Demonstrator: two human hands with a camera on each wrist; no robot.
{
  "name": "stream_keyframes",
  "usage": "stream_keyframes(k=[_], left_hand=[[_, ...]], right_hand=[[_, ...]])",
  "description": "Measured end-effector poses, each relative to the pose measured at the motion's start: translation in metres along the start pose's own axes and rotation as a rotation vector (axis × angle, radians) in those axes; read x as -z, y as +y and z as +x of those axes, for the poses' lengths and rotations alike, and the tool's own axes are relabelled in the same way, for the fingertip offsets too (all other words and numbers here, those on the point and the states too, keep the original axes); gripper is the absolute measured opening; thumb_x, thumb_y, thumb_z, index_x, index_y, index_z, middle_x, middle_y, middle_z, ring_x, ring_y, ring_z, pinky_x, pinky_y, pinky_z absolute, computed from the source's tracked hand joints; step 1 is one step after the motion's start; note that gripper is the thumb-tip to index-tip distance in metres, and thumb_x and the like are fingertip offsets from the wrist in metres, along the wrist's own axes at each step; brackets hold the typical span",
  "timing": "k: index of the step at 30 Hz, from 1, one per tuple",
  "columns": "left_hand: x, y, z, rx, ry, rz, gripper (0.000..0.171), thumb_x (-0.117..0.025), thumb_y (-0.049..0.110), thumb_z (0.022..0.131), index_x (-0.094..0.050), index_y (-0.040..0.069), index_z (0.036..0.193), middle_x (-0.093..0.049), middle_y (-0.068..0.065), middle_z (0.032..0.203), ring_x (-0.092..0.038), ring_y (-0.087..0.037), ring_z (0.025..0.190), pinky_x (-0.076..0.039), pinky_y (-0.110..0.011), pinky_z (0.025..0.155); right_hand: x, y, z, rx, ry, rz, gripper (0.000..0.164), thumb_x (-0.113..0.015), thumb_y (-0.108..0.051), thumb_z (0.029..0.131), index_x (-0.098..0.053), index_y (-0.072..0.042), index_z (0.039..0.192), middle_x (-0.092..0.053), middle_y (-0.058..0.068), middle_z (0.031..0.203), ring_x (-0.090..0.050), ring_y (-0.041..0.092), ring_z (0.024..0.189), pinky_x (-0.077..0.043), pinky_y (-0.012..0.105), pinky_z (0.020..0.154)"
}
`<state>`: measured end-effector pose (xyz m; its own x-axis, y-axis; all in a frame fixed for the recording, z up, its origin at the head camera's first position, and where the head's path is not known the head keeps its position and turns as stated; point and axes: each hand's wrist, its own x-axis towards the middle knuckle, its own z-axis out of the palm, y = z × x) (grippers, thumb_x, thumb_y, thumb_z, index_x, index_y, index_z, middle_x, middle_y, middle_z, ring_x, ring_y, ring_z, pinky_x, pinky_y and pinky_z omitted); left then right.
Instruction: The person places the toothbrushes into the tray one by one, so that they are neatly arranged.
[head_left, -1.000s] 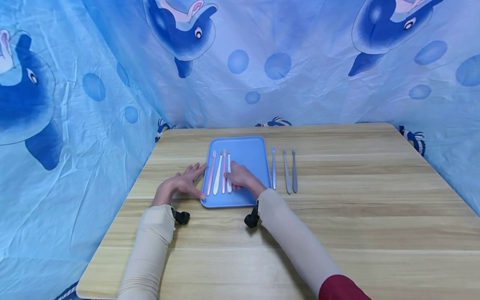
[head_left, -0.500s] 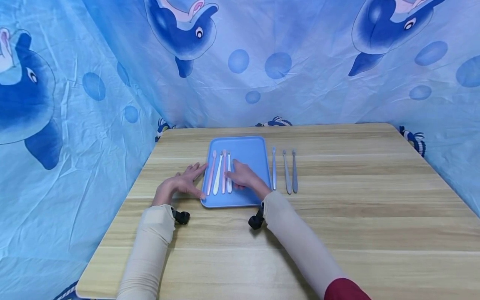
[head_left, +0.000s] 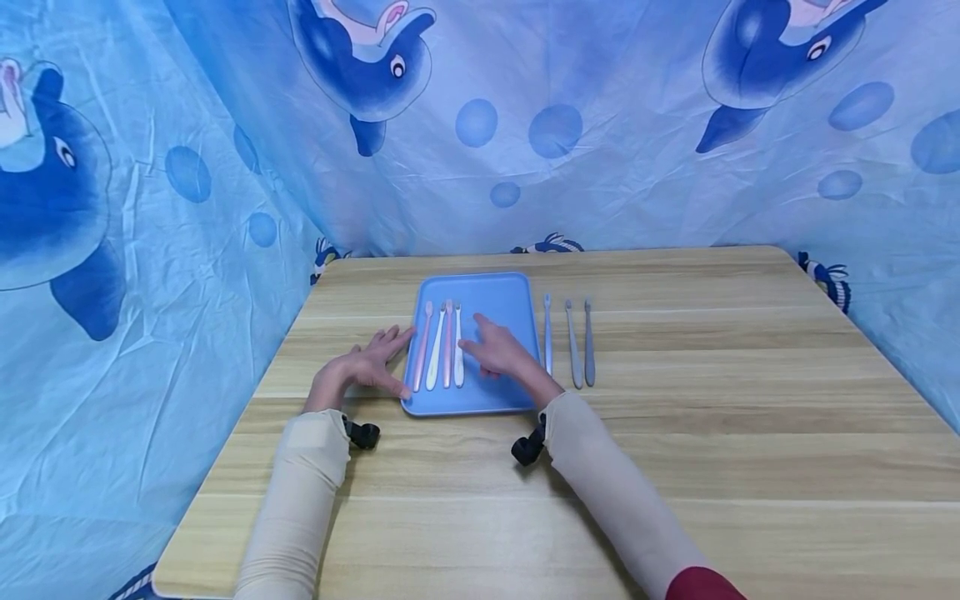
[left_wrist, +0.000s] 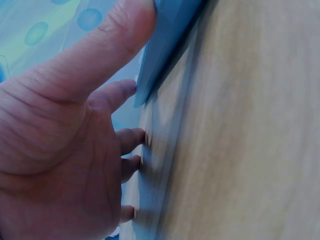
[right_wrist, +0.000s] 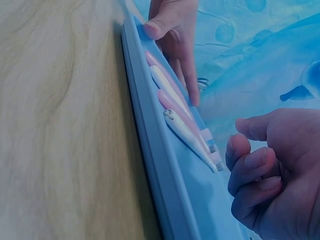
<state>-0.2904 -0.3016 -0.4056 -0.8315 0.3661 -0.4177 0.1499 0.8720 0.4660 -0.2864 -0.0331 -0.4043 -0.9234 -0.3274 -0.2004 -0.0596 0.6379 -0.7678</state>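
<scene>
Spread along the left side of a blue tray (head_left: 498,304), my left hand (head_left: 369,363) rests its thumb on the near-left corner and touches the rim with a finger. Two pink toothbrushes (head_left: 422,346) and two white toothbrushes (head_left: 435,348) lie alternating in the tray's left part. Over the tray, just right of the rightmost white toothbrush (right_wrist: 190,140), is my right hand (right_wrist: 272,170). It holds nothing; its lower fingers are loosely bent, and thumb and index finger stand apart.
Right of the tray, on the wooden table (head_left: 735,375), lie a blue toothbrush (head_left: 547,333) and two grey toothbrushes (head_left: 574,346), roughly parallel. A blue dolphin-print curtain (head_left: 480,200) hangs behind the table and along its left side.
My right hand has drawn away from the rightmost white toothbrush, moving slightly right. That toothbrush now shows fully in the tray. The left hand has kept its place.
</scene>
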Motion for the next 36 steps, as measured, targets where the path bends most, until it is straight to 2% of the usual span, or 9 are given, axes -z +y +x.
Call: stream_keyframes(k=[6, 20, 36], left_hand=[[0.000, -0.001, 0.001, -0.003, 0.003, -0.004, 0.130, -0.085, 0.056, 0.070, 0.000, 0.021, 0.163, 0.011, -0.021, 0.169, 0.015, -0.047, 0.154, 0.008, -0.074, 0.119], [0.000, 0.002, -0.001, 0.009, 0.003, -0.012, 0.129, -0.085, 0.056, 0.070, -0.001, 0.023, 0.163, 0.011, -0.020, 0.169, 0.016, -0.045, 0.155, 0.009, -0.073, 0.119], [-0.001, 0.002, 0.000, 0.008, 0.003, -0.014, 0.131, -0.086, 0.056, 0.069, -0.002, 0.022, 0.163, 0.010, -0.021, 0.169, 0.015, -0.046, 0.155, 0.009, -0.073, 0.119]], right_hand=[[0.007, 0.005, -0.010, 0.049, 0.040, 0.011, 0.072, -0.053, -0.035, 0.104, -0.016, -0.012, 0.162, -0.060, 0.003, 0.054, -0.049, 0.014, 0.039, -0.039, 0.024, 0.039], [0.025, 0.017, -0.020, 0.028, 0.051, 0.047, 0.074, -0.052, -0.041, 0.104, -0.013, -0.016, 0.162, -0.058, 0.003, 0.056, -0.049, 0.015, 0.041, -0.042, 0.025, 0.041], [0.045, 0.038, -0.027, 0.050, 0.090, 0.046, 0.076, -0.052, -0.039, 0.104, -0.012, -0.011, 0.162, -0.057, 0.002, 0.054, -0.049, 0.014, 0.042, -0.042, 0.024, 0.042]])
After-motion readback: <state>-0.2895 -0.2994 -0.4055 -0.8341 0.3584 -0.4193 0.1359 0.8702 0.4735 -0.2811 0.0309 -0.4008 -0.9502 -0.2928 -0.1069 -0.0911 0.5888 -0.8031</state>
